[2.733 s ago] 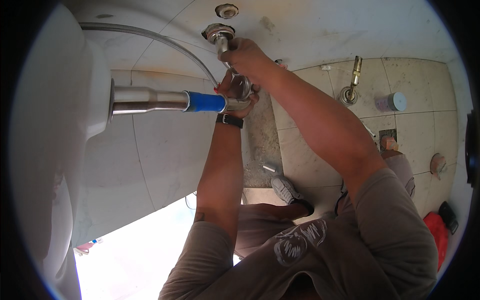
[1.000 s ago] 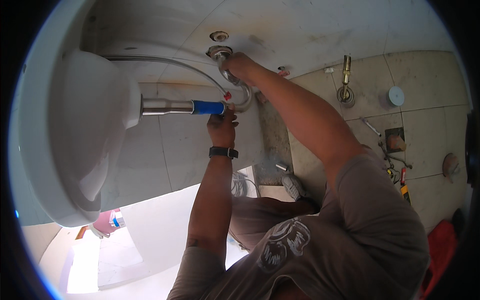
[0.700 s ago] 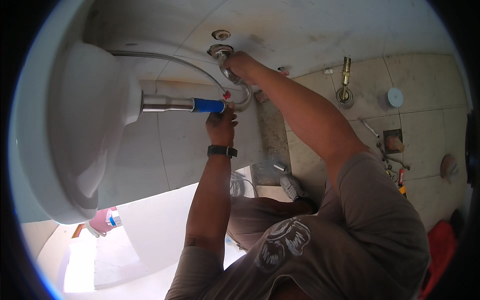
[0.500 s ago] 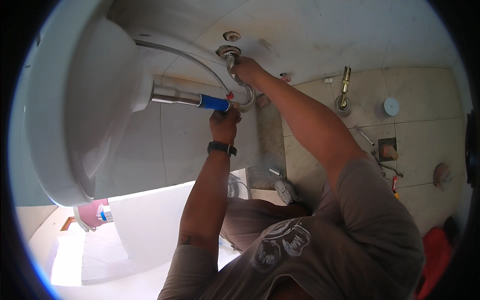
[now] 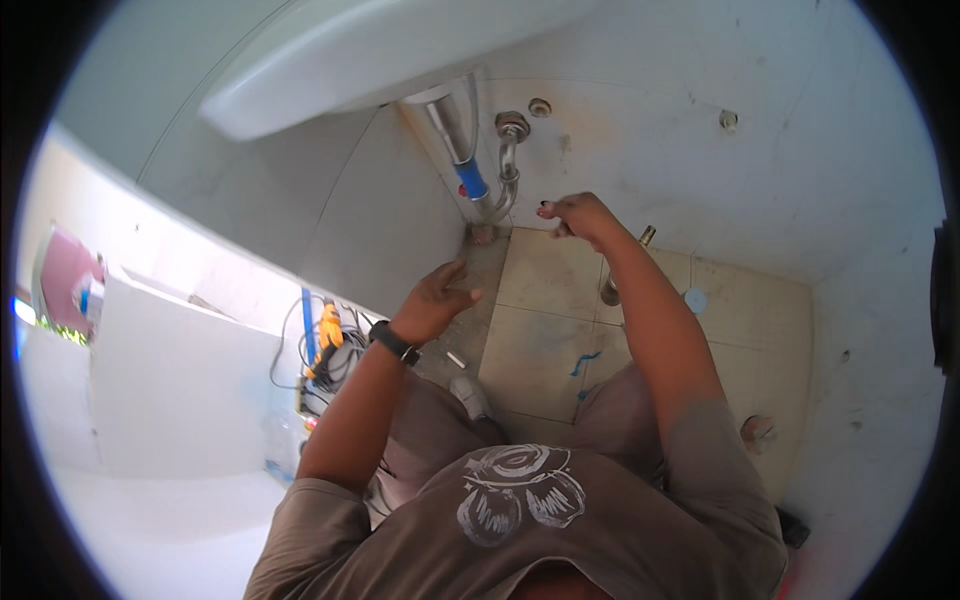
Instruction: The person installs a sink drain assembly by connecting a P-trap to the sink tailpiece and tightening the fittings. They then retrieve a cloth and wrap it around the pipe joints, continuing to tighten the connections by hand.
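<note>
Your left hand point(image 5: 434, 304) spreads empty; your right hand point(image 5: 583, 218) half curls, whether pinching anything unclear. Apart from both, the curved silver metal drainpipe point(image 5: 508, 170) already appears joined from wall point(image 5: 630, 120) to blue-banded straight metal pipe point(image 5: 461, 150) beneath the white ceramic basin point(image 5: 360, 70); tightness doesn't show.

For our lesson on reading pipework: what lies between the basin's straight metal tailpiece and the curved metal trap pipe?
In the head view, a blue band sits between the straight metal tailpiece and the curved metal trap pipe.
</note>
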A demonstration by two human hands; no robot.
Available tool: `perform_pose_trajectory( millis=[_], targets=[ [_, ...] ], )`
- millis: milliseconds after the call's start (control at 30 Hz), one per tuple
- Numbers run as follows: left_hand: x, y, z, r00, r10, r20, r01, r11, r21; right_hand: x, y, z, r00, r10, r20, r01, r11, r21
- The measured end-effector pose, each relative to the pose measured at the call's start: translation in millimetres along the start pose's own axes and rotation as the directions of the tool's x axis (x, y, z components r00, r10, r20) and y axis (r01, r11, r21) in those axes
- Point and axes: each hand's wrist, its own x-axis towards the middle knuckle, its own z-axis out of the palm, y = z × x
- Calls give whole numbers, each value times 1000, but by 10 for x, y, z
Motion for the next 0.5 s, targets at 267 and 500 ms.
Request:
perform_pose_trajectory(
  millis=[267,500],
  targets=[
    [-1209,-172,339,993,70,-94,-92,963,-252,-1014,222,748,992,-64,113,26,948,317],
    [-1073,-88,1503,827,395,-400,-315,915,251,-1812,314,1812,970,-97,225,-100,682,724]
  ],
)
